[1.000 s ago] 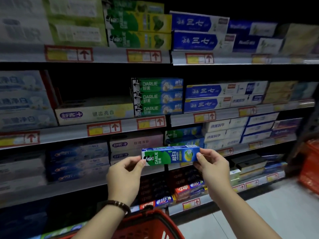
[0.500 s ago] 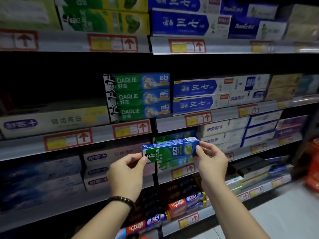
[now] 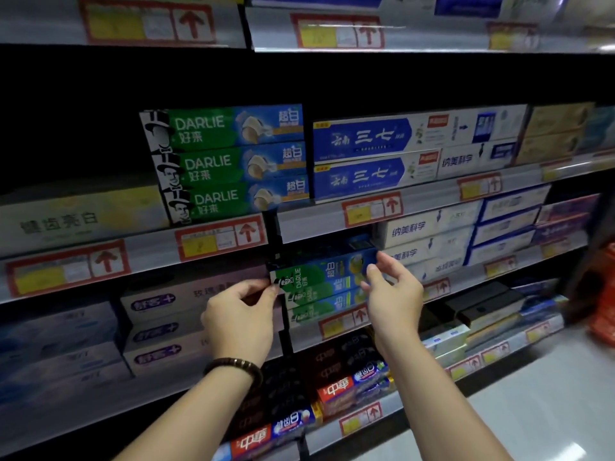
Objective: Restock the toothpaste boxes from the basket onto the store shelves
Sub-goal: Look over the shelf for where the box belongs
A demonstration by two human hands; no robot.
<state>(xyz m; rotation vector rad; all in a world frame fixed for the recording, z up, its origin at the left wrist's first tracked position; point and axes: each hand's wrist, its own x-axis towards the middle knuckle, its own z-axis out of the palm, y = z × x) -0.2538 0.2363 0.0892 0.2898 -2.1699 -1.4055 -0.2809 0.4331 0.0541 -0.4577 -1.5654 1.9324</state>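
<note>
Left hand point(image 3: 239, 314) pinches one Darlie box point(image 3: 316, 274) | right hand point(image 3: 394, 296) seemingly pinches other end | two stacked boxes point(image 3: 319, 296) beneath

Green-and-blue cardboard toothpaste box point(image 3: 324, 272), blue-and-white long boxes point(image 3: 361, 138), red-bordered yellow shelf tags point(image 3: 221, 240) with red arrows, dark brown beaded bracelet point(image 3: 234, 364).

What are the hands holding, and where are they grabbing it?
A green and blue toothpaste box. The left hand pinches its left end, the right hand its right end.
</note>
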